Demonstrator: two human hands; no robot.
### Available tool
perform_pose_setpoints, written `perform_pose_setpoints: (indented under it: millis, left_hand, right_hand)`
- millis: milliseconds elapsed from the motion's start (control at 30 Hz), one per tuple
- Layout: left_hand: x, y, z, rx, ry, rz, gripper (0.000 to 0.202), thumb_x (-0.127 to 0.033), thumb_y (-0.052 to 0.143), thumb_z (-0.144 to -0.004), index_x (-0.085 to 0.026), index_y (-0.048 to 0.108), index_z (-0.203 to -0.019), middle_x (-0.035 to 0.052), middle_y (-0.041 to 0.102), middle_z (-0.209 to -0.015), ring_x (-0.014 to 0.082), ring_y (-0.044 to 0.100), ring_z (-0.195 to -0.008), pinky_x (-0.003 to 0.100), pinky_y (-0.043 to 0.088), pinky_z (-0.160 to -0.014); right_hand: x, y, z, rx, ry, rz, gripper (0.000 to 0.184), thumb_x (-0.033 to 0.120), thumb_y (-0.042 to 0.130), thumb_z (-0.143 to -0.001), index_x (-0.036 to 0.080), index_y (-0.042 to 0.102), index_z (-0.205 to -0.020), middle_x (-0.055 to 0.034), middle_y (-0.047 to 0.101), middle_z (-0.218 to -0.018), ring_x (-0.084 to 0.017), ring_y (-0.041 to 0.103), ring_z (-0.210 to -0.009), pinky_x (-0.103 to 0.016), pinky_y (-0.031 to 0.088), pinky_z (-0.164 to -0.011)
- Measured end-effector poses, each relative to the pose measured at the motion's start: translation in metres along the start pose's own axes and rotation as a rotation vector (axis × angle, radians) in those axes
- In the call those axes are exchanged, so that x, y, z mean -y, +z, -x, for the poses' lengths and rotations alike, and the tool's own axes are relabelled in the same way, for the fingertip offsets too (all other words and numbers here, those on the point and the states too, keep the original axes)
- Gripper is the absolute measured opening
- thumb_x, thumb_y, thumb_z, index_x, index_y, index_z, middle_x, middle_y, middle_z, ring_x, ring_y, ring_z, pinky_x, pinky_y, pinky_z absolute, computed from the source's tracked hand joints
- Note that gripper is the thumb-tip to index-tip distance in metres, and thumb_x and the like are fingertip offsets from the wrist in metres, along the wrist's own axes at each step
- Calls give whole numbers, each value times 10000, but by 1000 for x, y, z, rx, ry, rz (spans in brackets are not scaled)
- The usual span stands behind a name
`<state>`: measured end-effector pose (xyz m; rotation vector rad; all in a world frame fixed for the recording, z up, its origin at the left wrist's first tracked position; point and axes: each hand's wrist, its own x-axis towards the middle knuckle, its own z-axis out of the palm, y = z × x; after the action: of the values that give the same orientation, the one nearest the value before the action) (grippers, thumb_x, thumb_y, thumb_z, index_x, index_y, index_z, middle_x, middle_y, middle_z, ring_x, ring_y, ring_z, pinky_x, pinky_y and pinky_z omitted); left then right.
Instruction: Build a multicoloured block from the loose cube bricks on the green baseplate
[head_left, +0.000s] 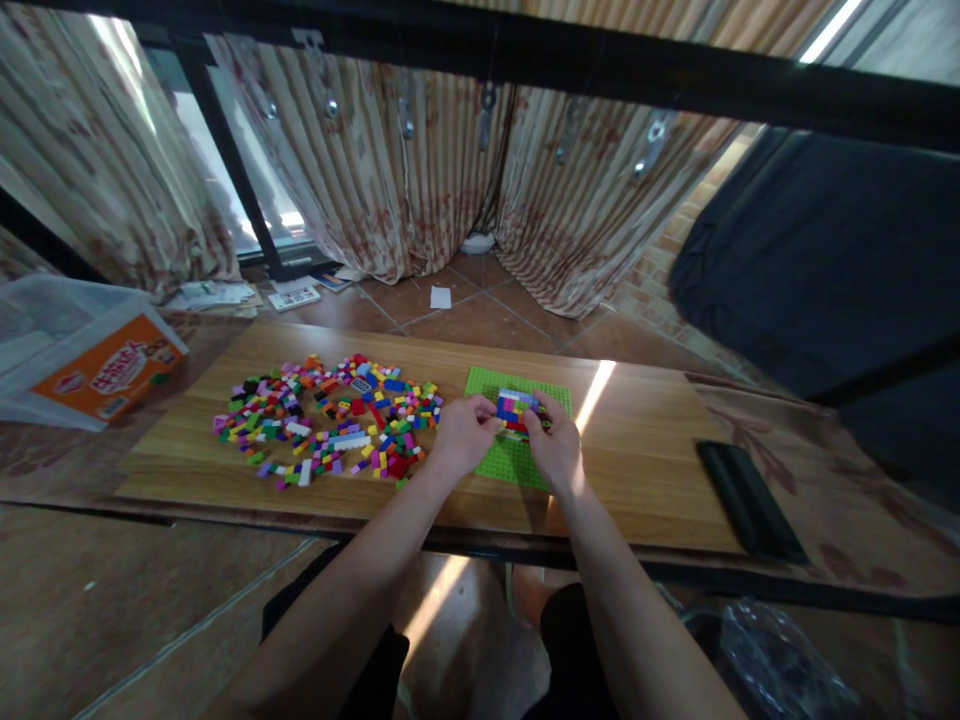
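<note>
In the head view, the left hand (466,435) and the right hand (555,445) meet over a green studded baseplate (510,465). Between them is a multicoloured brick block (516,405), with blue, red and pale purple parts. The left hand's fingertips are drawn nearly together at the block's left edge; the right hand's thumb and fingers close more loosely around its right side. Whether the block is pressed onto the baseplate or raised just above it is hard to tell, since the fingers cover its lower edges.

Left of the grip, loose toy bricks (356,405) spread over the wood-grain tabletop (637,450); farther left stands a clear plastic bin with an orange label (112,370). Well to the right of the grip lies a dark oblong case (750,500).

The step in hand looks like fitting or adjusting bricks on the block. The next move seems to call for studs lined up and even fingertip pressure.
</note>
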<state>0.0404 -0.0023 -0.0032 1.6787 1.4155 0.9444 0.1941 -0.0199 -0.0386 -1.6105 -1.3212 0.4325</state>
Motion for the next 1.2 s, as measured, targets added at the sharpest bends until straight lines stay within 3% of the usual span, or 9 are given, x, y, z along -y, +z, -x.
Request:
perform_pose_setpoints:
  millis: [267, 467, 533, 733, 1200]
  left_hand:
    - [20, 6, -2, 27, -20, 289, 139, -88, 667, -711, -132, 669, -842, 18, 695, -715, 129, 644, -657, 249, 529, -656]
    - [21, -6, -5, 87, -150, 363, 154, -187, 522, -845, -140, 667, -870, 13, 671, -679, 120, 630, -575, 230, 510, -581]
    - [18, -8, -6, 88, -150, 319, 205, -261, 502, -875, -143, 664, -834, 15, 666, -669, 123, 624, -565, 224, 493, -558]
    - [12, -6, -2, 69, 58, 18, 211, -331, 647, -800, -134, 686, -865, 43, 699, -755, 152, 631, -687, 248, 486, -645]
    - [12, -1, 8, 55, 97, -134, 278, -348, 632, -831, -150, 644, -1027, 55, 701, -872, 166, 636, -762, 283, 498, -729]
  right_hand:
    - [-1, 4, 2, -9, 24, -72, 482, 396, 535, -819, 142, 629, -1219, -151, 669, -1174, -263, 642, -1000, -472, 487, -937]
    - [2, 6, 4, 10, 34, -89, 453, 413, 499, -854, 158, 640, -1200, -143, 678, -1173, -271, 639, -1032, -491, 468, -962]
    - [3, 6, 4, 7, 37, -89, 450, 421, 480, -871, 156, 643, -1195, -144, 676, -1182, -270, 636, -1044, -484, 469, -960]
    - [3, 6, 5, 14, 15, -58, 441, 436, 464, -886, 164, 649, -1179, -136, 682, -1157, -260, 634, -1047, -462, 473, -951]
    - [15, 6, 9, 4, -1, -8, 419, 394, 461, -871, 137, 631, -1155, -160, 667, -1142, -253, 618, -1027, -436, 475, -913]
